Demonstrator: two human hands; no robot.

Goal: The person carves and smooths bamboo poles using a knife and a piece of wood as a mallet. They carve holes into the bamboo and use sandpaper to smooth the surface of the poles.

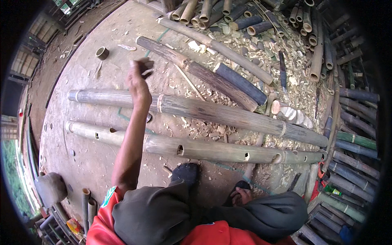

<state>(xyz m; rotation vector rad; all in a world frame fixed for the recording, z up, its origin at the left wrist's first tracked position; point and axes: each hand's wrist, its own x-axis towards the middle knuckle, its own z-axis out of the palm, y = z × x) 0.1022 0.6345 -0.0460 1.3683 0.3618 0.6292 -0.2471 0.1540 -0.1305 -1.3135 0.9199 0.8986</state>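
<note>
My left arm reaches forward over two long bamboo poles lying side by side on the dirt floor. My left hand (pixel 137 83) is raised above the far pole (pixel 212 113), and its fingers pinch a small dark piece (pixel 145 66) that is blurred. The near pole (pixel 204 149) has several holes cut along it. My right hand does not show. My knees in dark trousers and my two feet (pixel 241 195) are at the lower edge, just short of the near pole.
Two darker poles (pixel 228 79) lie slantwise beyond the far pole. A short bamboo ring (pixel 102 52) stands at the back left. Stacks of bamboo (pixel 351 163) fill the right side and the top. Wood chips (pixel 212 98) litter the floor.
</note>
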